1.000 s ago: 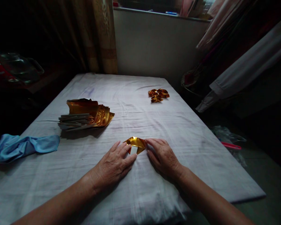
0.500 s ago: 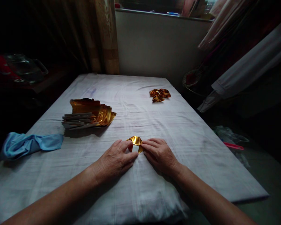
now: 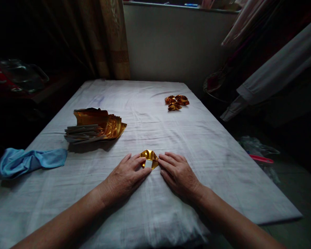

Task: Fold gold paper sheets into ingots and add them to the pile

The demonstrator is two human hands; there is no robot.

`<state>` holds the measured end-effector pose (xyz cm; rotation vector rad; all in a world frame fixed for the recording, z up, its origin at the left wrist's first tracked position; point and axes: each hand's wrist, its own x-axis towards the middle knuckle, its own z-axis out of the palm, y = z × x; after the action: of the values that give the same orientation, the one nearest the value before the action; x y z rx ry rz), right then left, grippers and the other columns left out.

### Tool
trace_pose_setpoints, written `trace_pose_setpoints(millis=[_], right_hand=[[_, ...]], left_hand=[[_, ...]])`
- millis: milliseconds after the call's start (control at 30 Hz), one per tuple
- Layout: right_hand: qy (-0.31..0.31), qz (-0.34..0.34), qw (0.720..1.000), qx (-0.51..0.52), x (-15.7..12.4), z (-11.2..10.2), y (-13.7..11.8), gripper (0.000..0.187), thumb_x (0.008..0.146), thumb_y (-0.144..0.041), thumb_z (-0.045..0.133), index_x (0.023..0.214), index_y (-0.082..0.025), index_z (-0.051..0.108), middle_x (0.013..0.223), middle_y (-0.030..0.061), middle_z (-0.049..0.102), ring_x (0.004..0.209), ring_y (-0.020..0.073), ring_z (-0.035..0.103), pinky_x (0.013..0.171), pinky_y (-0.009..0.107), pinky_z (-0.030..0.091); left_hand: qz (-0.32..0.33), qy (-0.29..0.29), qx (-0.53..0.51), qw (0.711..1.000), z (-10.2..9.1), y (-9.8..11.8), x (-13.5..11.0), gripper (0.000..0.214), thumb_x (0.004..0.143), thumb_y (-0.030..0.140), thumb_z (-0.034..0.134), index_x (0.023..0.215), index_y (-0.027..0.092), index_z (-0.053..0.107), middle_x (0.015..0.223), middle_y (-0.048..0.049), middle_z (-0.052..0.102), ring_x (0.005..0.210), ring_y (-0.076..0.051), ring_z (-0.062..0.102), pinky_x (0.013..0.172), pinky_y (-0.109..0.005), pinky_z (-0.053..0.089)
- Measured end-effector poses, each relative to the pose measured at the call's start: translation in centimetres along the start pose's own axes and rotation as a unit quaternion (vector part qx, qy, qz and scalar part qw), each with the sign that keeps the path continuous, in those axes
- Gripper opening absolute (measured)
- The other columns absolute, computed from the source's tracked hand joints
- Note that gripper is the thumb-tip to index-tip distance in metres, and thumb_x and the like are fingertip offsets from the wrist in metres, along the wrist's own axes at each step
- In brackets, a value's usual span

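Note:
A piece of gold foil paper (image 3: pixel 149 155), partly folded, with a pale square at its lower middle, lies flat on the white cloth in front of me. My left hand (image 3: pixel 125 174) holds its left side, fingertips on the edge and thumb along the lower edge. On the other side, my right hand (image 3: pixel 180 174) rests with fingers stretched out, their tips touching or just beside the right corner. To the left sits a fanned stack of gold foil paper sheets (image 3: pixel 93 129). Several folded gold foil shapes (image 3: pixel 176 102) are grouped at the far right.
White cloth (image 3: pixel 145 117) covers the table. A blue cloth (image 3: pixel 32 162) lies at its left edge. A glass jug (image 3: pixel 23 74) stands in shadow at the left. Clothes (image 3: pixel 272 72) hang at the right, above a pink-handled item (image 3: pixel 261 158) and clear plastic. Behind are a curtain (image 3: pixel 114 41) and wall.
My right hand's fingers have drawn back slightly from the folded paper, exposing more of its right corner. My left hand stays on the paper. The whole view has shifted slightly.

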<state>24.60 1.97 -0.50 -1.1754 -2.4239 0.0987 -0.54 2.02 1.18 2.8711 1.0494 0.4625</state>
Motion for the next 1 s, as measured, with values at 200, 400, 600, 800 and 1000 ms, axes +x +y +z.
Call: trace_pose_setpoints(millis=[200,400,600,800,1000], right_hand=[[-0.007,-0.047,0.999,-0.003,2.0,-0.2,0.2,0.024,0.094,-0.024,0.060,0.116,-0.020,0.068,0.122,0.0068,0.071,0.113,0.0267,0.058,0.095,0.042,0.045],[-0.071,-0.194,0.975,-0.077,4.0,-0.6,1.6,0.007,0.093,-0.022,0.064,0.093,-0.017,0.069,0.093,0.0054,0.071,0.081,0.0197,0.059,0.072,0.033,0.045],[-0.020,-0.227,0.970,-0.089,3.5,-0.1,1.4,0.016,0.098,-0.017,0.053,0.103,-0.012,0.067,0.098,0.0089,0.072,0.081,0.0199,0.059,0.071,0.034,0.044],[0.005,-0.146,0.989,0.003,2.9,0.5,1.2,0.021,0.100,-0.028,0.052,0.106,-0.016,0.068,0.100,0.0083,0.073,0.087,0.0200,0.062,0.078,0.034,0.048],[-0.006,-0.007,0.998,0.067,3.6,0.9,0.7,0.017,0.096,-0.021,0.055,0.093,-0.020,0.071,0.094,0.0068,0.070,0.084,0.0181,0.062,0.077,0.030,0.050]], left_hand=[[0.007,0.045,0.030,0.998,0.3,0.4,0.4,0.022,0.100,0.025,0.049,0.114,0.025,0.067,0.116,-0.0101,0.063,0.108,-0.027,0.058,0.094,-0.046,0.048],[0.070,0.017,0.095,0.993,-0.3,-0.6,1.6,0.023,0.098,0.012,0.048,0.112,0.022,0.062,0.093,-0.0048,0.065,0.082,-0.021,0.061,0.078,-0.037,0.050],[0.133,0.048,0.115,0.983,-0.3,-1.8,2.0,0.020,0.101,0.012,0.041,0.110,0.015,0.060,0.091,-0.0049,0.069,0.079,-0.019,0.065,0.073,-0.033,0.051],[0.065,0.080,0.058,0.993,0.2,-2.2,1.8,0.029,0.106,0.025,0.036,0.099,0.017,0.062,0.088,-0.0042,0.073,0.078,-0.017,0.068,0.072,-0.030,0.050],[-0.026,0.103,-0.024,0.994,0.7,-2.8,1.4,0.032,0.106,0.036,0.038,0.100,0.018,0.064,0.090,-0.0051,0.073,0.082,-0.019,0.067,0.077,-0.032,0.050]])
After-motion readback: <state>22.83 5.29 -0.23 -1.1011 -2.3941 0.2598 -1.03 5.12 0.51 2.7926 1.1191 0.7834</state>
